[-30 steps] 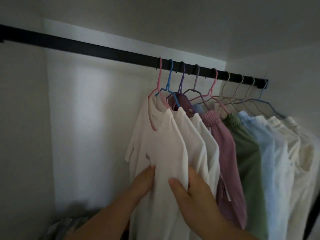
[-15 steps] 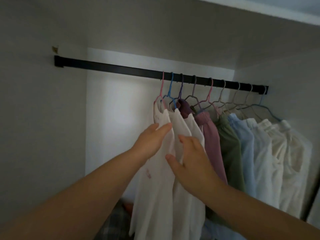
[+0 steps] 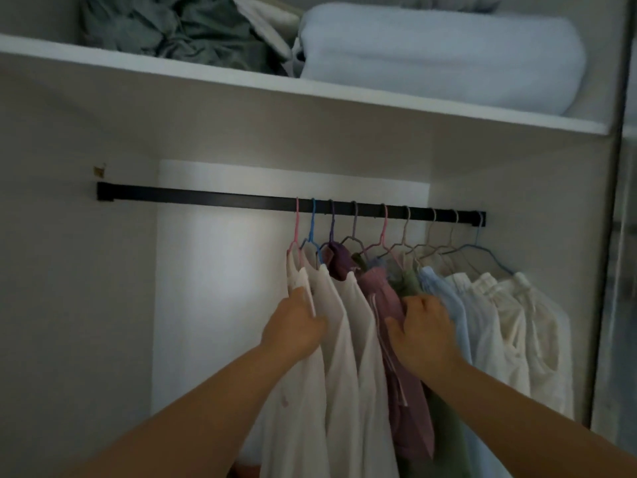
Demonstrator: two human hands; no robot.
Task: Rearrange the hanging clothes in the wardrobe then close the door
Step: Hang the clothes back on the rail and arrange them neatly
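Several garments hang on coloured hangers along the right half of a black rail [image 3: 206,198]. From the left come white shirts [image 3: 344,339], a mauve garment [image 3: 406,391], a green one [image 3: 410,282], a pale blue one [image 3: 448,298] and cream ones [image 3: 524,326]. My left hand [image 3: 294,327] grips the shoulder of the leftmost white shirt on its pink hanger [image 3: 297,229]. My right hand [image 3: 425,327] has its fingers curled into the cloth between the mauve and green garments.
A white shelf [image 3: 241,84] runs above the rail, carrying a crumpled green-grey fabric [image 3: 179,29] and a rolled pale blue blanket [image 3: 441,56]. The rail's left half is bare in front of a lit back wall [image 3: 220,288]. A wardrobe side panel [image 3: 606,270] stands at the right.
The view has tilted up, showing the top shelf. My left hand has closed on the leftmost shirt's shoulder. My right hand has moved right from the white shirts to the mauve and green garments.
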